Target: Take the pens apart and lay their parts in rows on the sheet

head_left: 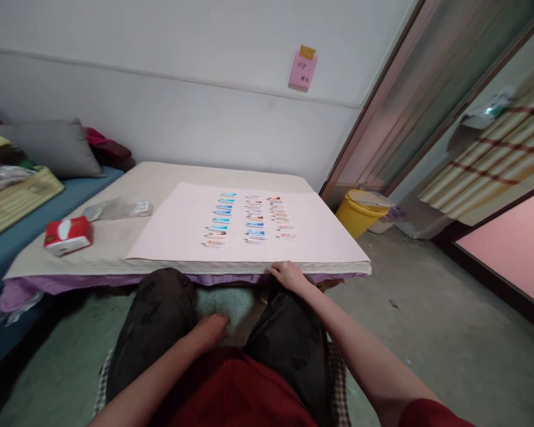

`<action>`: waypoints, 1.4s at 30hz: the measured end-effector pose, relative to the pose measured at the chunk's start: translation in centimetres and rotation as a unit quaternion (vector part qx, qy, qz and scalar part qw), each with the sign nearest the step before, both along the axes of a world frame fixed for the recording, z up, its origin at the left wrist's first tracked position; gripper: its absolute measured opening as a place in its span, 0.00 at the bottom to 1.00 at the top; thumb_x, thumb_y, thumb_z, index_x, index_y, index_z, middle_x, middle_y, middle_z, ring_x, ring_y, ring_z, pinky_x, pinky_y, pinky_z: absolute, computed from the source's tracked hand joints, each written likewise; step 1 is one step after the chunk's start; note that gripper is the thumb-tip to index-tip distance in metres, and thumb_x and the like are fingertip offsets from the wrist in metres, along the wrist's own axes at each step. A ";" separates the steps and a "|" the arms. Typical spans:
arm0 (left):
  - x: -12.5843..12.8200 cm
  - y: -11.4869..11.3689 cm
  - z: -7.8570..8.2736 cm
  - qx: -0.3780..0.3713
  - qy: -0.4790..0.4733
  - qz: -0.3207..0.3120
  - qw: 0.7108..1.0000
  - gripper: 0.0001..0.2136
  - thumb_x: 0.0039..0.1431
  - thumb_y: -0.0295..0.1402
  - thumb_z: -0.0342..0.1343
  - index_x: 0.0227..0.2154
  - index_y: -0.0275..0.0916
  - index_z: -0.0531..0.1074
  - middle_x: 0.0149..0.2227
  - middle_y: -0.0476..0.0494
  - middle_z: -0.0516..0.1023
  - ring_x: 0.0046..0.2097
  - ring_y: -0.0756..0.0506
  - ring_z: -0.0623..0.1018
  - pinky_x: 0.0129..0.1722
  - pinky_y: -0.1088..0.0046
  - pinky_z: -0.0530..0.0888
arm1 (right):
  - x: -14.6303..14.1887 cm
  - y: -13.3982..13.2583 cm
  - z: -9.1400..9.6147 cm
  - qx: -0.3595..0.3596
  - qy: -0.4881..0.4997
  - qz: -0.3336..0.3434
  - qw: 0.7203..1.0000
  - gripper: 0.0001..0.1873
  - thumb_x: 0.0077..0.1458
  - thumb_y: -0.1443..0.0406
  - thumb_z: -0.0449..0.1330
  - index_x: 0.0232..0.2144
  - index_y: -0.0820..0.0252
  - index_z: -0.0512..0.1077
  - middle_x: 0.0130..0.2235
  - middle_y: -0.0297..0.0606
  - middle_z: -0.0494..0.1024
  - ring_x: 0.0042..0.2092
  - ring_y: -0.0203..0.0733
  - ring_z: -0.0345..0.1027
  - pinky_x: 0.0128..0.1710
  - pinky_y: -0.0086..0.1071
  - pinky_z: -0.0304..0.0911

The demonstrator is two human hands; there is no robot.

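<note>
My left hand (212,330) lies over my left thigh, its fingers curled in and somewhat blurred, with nothing visible in it. On my right knee rests my right hand (288,274), fingers loosely bent and nothing held, close to the front edge of a pale pink sheet (173,231). Several slim pens lie on that sheet in three columns. Mostly teal and blue ones, such as a teal pen (219,228), form the left column. The middle column mixes brown and pale pens with a blue pen (255,232). Brown-tipped and pinkish pens, including a pink pen (287,236), form the right column.
A red tissue pack (68,235) and a clear plastic bag (118,209) lie left on the cloth-covered table (111,237). A yellow bucket (360,214) stands beyond its right end. Left is a blue couch (78,193) with a grey cushion (53,148).
</note>
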State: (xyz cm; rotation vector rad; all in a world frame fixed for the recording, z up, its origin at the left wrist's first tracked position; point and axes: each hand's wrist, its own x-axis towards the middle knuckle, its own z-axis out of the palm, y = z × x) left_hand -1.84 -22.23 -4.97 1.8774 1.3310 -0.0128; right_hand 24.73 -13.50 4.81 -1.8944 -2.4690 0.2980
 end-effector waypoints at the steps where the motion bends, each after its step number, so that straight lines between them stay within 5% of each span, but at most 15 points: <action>1: -0.3 0.9 0.8 0.021 0.008 -0.005 1.000 0.10 0.51 0.31 0.52 0.36 0.37 0.71 0.40 0.37 0.73 0.45 0.38 0.70 0.47 0.61 0.62 | -0.4 0.4 0.0 0.001 -0.001 0.008 1.000 0.17 0.59 0.61 0.48 0.34 0.60 0.75 0.35 0.42 0.78 0.37 0.41 0.69 0.33 0.28 0.54; 9: -1.4 9.0 5.7 0.166 0.023 -0.010 0.986 0.11 0.56 0.32 0.47 0.40 0.38 0.71 0.41 0.40 0.75 0.44 0.43 0.72 0.45 0.69 0.64 | -5.3 3.3 0.0 0.004 0.003 0.084 0.996 0.15 0.58 0.60 0.49 0.34 0.57 0.75 0.35 0.40 0.79 0.38 0.42 0.70 0.34 0.28 0.55; 19: -5.4 18.1 9.7 0.308 -0.038 0.183 0.933 0.12 0.57 0.35 0.46 0.37 0.41 0.74 0.38 0.44 0.79 0.40 0.46 0.75 0.40 0.73 0.67 | -10.0 9.0 -0.4 0.000 0.023 0.105 0.994 0.17 0.59 0.60 0.47 0.36 0.59 0.75 0.36 0.42 0.78 0.39 0.42 0.70 0.35 0.28 0.56; 27: -6.1 24.7 12.5 0.337 -0.071 0.231 0.910 0.12 0.55 0.36 0.48 0.34 0.41 0.75 0.34 0.48 0.79 0.38 0.46 0.76 0.38 0.74 0.68 | -12.6 13.9 -0.2 0.020 0.036 0.118 0.992 0.18 0.59 0.60 0.45 0.36 0.56 0.75 0.36 0.40 0.78 0.39 0.43 0.71 0.35 0.29 0.57; 35: -7.6 27.8 10.6 0.286 0.022 0.318 0.904 0.11 0.54 0.36 0.47 0.33 0.41 0.74 0.35 0.46 0.79 0.37 0.46 0.76 0.37 0.73 0.67 | -12.0 15.7 -1.4 0.024 0.038 0.097 0.994 0.17 0.60 0.61 0.46 0.36 0.56 0.74 0.36 0.40 0.79 0.39 0.42 0.71 0.36 0.29 0.57; 42: -7.1 27.2 9.8 0.232 0.115 0.234 0.937 0.13 0.57 0.38 0.43 0.34 0.41 0.73 0.36 0.42 0.77 0.37 0.45 0.74 0.35 0.71 0.65 | -11.0 15.8 -0.7 -0.012 -0.008 0.094 0.995 0.15 0.60 0.60 0.47 0.35 0.57 0.73 0.35 0.42 0.78 0.39 0.44 0.72 0.34 0.30 0.58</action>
